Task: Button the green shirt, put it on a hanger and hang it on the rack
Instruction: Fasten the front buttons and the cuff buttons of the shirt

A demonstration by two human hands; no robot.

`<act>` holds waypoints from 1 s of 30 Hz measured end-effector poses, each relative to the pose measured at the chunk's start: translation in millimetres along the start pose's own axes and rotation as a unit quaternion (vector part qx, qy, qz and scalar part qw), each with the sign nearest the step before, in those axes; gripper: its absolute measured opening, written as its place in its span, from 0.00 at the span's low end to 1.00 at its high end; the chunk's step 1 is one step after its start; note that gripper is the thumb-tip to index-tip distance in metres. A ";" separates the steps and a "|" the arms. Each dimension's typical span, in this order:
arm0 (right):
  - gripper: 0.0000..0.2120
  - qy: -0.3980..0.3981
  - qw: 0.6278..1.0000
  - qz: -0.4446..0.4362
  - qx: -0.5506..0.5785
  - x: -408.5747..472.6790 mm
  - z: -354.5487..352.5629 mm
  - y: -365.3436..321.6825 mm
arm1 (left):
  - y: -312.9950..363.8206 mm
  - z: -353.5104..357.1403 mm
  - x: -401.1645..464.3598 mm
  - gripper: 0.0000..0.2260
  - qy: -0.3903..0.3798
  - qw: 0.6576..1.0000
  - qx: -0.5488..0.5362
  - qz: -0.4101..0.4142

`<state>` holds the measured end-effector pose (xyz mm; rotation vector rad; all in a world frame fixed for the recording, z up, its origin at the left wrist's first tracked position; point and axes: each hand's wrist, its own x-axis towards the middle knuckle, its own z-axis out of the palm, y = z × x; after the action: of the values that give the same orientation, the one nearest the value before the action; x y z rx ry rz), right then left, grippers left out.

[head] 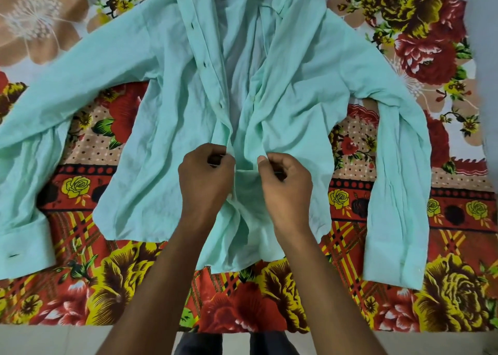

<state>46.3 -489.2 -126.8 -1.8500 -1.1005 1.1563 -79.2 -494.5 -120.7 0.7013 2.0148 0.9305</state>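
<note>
The pale green shirt lies spread face up on a flowered bedsheet, collar at the far end and hem toward me. Its front is open above my hands, with several buttonholes showing along the left placket. My left hand pinches the left placket edge low on the shirt. My right hand pinches the right front edge right beside it. Both sleeves stretch outward, with the cuffs near the bed's front edge. No hanger or rack is in view.
The red, yellow and brown flowered sheet covers the whole bed. The bed's front edge runs along the bottom, with pale floor and my dark trousers below it. A light wall shows at the far right.
</note>
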 end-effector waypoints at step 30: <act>0.11 -0.112 0.905 0.144 0.384 14.2 -9.1 -6.1 | -3.2 0.6 -8.7 0.11 -0.094 0.963 0.049 0.247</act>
<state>56.3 -474.8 -123.1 -1.2829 -0.3629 1.6988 -74.5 -502.5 -119.8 1.3380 1.7536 1.0008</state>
